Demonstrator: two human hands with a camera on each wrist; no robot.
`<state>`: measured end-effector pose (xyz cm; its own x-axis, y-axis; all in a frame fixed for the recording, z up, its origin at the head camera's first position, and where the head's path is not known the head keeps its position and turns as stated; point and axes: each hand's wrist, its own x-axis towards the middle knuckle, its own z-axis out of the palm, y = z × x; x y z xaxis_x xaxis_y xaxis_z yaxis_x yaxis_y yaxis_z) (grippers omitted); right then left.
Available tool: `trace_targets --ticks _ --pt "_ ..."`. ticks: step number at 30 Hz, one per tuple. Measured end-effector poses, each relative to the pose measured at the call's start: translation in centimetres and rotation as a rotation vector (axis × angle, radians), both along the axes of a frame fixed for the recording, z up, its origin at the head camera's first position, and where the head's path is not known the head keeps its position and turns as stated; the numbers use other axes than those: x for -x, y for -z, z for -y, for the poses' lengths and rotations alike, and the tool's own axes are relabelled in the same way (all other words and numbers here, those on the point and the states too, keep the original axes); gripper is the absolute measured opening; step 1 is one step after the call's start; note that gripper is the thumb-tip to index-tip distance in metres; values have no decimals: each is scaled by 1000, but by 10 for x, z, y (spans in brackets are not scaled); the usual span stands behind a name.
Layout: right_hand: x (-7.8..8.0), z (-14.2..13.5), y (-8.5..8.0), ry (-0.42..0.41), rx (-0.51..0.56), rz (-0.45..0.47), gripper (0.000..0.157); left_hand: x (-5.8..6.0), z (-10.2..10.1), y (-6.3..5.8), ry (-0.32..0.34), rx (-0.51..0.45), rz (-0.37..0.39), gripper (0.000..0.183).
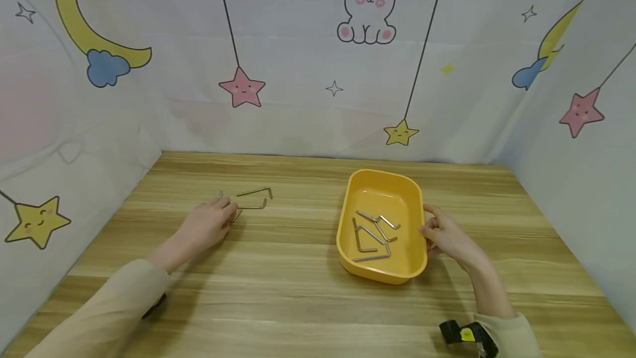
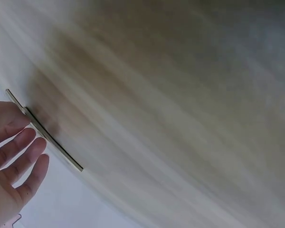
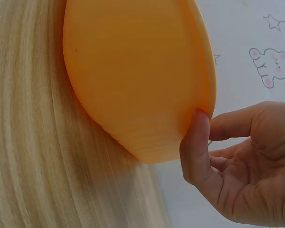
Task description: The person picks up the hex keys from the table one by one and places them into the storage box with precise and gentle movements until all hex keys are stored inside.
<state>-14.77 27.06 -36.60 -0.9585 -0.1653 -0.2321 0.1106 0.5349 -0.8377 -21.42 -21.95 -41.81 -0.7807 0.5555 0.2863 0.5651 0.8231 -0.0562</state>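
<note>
At the left of the table, my left hand (image 1: 206, 225) reaches down over a small group of L-shaped hex keys. In the left wrist view its thumb is against a hex key (image 2: 54, 140), while the other fingers curve beside it, spread apart. One bronze-toned hex key (image 1: 254, 191) lies just beyond the hand, and another hex key (image 1: 253, 206) extends to the right of its fingertips. My right hand (image 1: 449, 239) pinches the right rim of a yellow plastic tray (image 1: 348, 203), seen from outside in the right wrist view. Several silver hex keys (image 1: 370, 257) lie loosely inside the tray.
The wood-grain table (image 1: 278, 303) ends at a white fabric backdrop (image 1: 298, 126) printed with stars, moons and a rabbit. Fabric also hangs along the left and right sides. A black strap with a yellow patch (image 1: 467, 335) sits at the right wrist.
</note>
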Motion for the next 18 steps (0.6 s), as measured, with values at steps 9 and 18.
trace_targets --ticks 9,18 --pt "0 1 0 -3 -3 4 65 1 3 2 0 24 -21 22" --pt "0 0 0 5 -2 1 65 0 3 1 28 77 -38 19"
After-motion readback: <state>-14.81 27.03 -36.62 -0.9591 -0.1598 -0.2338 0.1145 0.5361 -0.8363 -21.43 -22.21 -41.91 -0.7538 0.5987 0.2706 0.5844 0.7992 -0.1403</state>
